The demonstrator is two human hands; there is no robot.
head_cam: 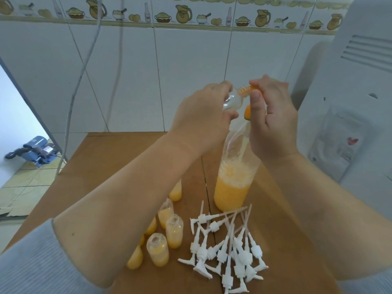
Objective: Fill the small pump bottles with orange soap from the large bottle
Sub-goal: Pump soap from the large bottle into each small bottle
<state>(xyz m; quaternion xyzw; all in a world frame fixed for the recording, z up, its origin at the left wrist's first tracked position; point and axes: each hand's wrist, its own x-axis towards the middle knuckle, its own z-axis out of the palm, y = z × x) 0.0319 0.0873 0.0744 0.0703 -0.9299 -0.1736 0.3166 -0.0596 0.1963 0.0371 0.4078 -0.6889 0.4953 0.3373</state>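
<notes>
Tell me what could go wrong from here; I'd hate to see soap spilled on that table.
1. The left hand holds a small clear bottle tilted in the air while the right hand works an orange piece at its neck; drips could fall.
2. The large bottle stands unheld below the forearms and could be knocked.
3. The uncapped filled small bottles sit near the left forearm.

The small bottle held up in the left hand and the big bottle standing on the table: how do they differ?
The small bottle is tilted on its side in the left hand and looks nearly empty; the large bottle stands upright on the table, about half full of orange soap. The small one is far smaller. Both are clear plastic and uncapped.
</notes>
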